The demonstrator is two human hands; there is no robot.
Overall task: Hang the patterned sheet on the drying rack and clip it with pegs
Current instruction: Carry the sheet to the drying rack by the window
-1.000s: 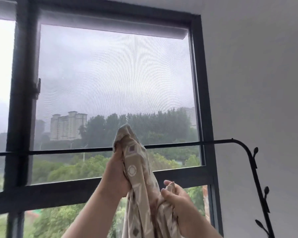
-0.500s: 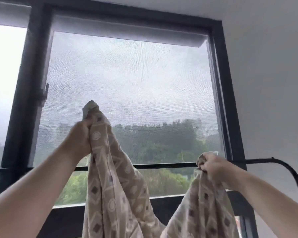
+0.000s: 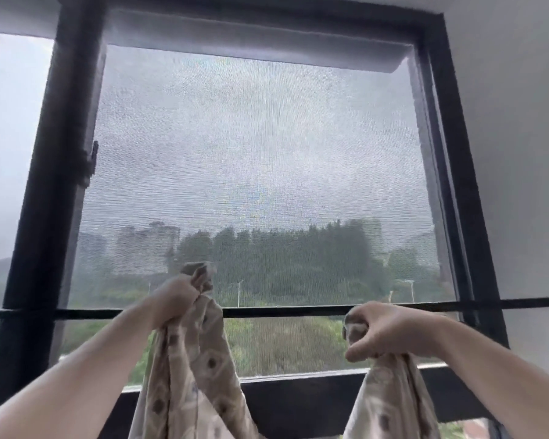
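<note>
A beige patterned sheet (image 3: 194, 369) with brown diamonds hangs in two bunches from my raised hands. My left hand (image 3: 175, 301) grips one bunched corner at the height of the black rack bar (image 3: 282, 311), and a tip of cloth sticks up above the fist. My right hand (image 3: 384, 331) grips the other bunch just below the bar, further right. The sheet is on my side of the bar and is not draped over it. Its lower part runs out of view. No pegs are visible.
The thin black bar runs across the whole view in front of a large window with a black frame (image 3: 57, 185) and a mesh screen (image 3: 251, 169). A white wall (image 3: 520, 153) stands at the right. Trees and buildings show outside.
My left hand has dropped from well above the bar to bar height and moved right. My right hand stays near the bar. The view has tilted up slightly.
</note>
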